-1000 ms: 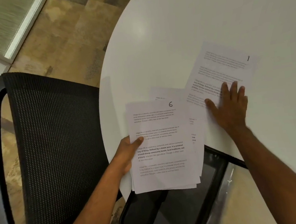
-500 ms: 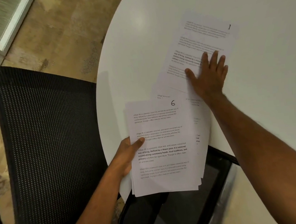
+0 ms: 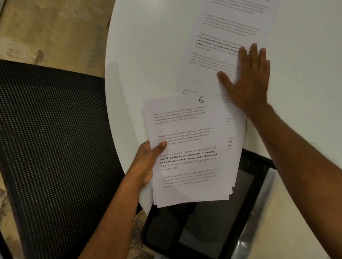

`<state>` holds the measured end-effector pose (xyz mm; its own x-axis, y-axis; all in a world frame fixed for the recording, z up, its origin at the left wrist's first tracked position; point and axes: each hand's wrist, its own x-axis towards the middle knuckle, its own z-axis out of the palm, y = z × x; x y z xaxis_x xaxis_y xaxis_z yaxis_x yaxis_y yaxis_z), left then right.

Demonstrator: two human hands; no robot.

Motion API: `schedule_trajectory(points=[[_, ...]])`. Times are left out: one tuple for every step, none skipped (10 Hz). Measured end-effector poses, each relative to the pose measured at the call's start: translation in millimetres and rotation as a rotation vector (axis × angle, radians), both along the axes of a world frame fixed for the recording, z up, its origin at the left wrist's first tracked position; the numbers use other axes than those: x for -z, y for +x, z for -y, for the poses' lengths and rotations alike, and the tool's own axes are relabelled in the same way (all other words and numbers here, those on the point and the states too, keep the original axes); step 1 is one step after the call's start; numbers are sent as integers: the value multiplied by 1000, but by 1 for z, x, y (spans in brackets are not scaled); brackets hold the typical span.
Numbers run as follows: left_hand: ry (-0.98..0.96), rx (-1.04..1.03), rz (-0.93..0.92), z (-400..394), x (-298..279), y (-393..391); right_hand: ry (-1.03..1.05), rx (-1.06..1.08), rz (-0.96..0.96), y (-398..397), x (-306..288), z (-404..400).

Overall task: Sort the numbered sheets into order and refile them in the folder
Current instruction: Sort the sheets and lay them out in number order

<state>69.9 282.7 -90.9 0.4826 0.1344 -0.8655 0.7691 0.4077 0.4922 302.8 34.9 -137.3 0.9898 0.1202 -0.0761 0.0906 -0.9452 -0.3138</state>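
While the left hand (image 3: 148, 163) grips a stack of sheets (image 3: 190, 159) topped by one handwritten "6", thumb across its left edge, the sheet marked "1" (image 3: 233, 23) lies on the round white table (image 3: 152, 36); the right hand (image 3: 247, 83) presses it, fingers flat. A black mesh chair (image 3: 48, 152) stands left on mottled flooring; the dark frame (image 3: 208, 231) below is perhaps the folder

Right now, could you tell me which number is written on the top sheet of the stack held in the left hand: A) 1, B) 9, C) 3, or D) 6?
D: the top sheet gripped by the left hand bears a handwritten 6 near its upper right corner.
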Motion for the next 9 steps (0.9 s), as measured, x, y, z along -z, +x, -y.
schedule_trajectory(points=[[-2,-4,-16,1,1,-11,-5,-7,-20,-9,5,5],[-8,-6,-15,3,1,-15,-11,9,-11,-12,6,5],[-10,-2,-11,5,1,-12,-24,27,-39,-11,4,-9],[-4,-1,-10,4,1,-11,-17,5,-52,-6,2,-25],[-11,-1,-4,3,0,-8,-20,-4,-66,2,-1,-43],[-15,0,-4,4,0,-8,-31,-1,-87,4,-1,-49],[-15,-3,-3,3,1,-8,-34,1,-106,7,-1,-54],[-19,-11,1,2,2,-6,-27,1,-107,9,-1,-55],[-24,-11,4,4,2,-6,-31,2,-107,9,0,-54]])
